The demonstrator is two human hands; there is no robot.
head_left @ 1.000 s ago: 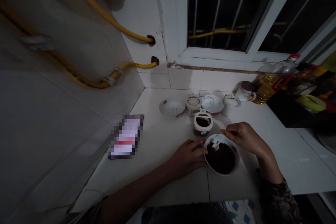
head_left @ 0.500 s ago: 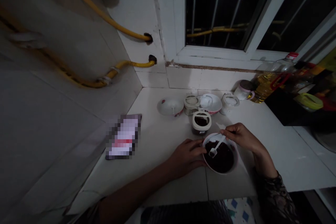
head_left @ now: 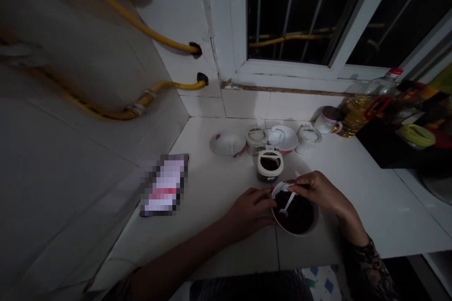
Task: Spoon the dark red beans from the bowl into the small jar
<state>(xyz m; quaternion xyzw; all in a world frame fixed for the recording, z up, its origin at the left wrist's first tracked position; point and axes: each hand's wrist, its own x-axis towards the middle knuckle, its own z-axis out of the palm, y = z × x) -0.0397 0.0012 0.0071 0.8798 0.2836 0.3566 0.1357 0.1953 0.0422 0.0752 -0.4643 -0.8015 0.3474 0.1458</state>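
Observation:
A white bowl (head_left: 315,222) holding a dark red-brown mass stands near the counter's front. My left hand (head_left: 249,211) grips its left rim, the thumb and fingers against the side. Over the bowl's right back edge, my right hand (head_left: 316,192) pinches a small white spoon (head_left: 289,201), whose tip rests in the dark contents. Just behind the bowl is an open jar (head_left: 270,169) with dark contents. Farther back are a glass jar (head_left: 256,140), a bowl (head_left: 228,144) with a white spoon in it, another bowl (head_left: 289,139) and a jar of white stuff (head_left: 309,138).
A pixelated flat object (head_left: 164,186) lies on the counter (head_left: 205,188) at the left. Back right are a lidded cup (head_left: 327,121), an oil bottle (head_left: 356,110) and a black rack (head_left: 377,143) of containers. Yellow pipes (head_left: 155,35) run along the left wall.
My right hand has shifted slightly down and left with the spoon. The spoon's tip has dipped lower into the dark contents. My left hand stays on the bowl.

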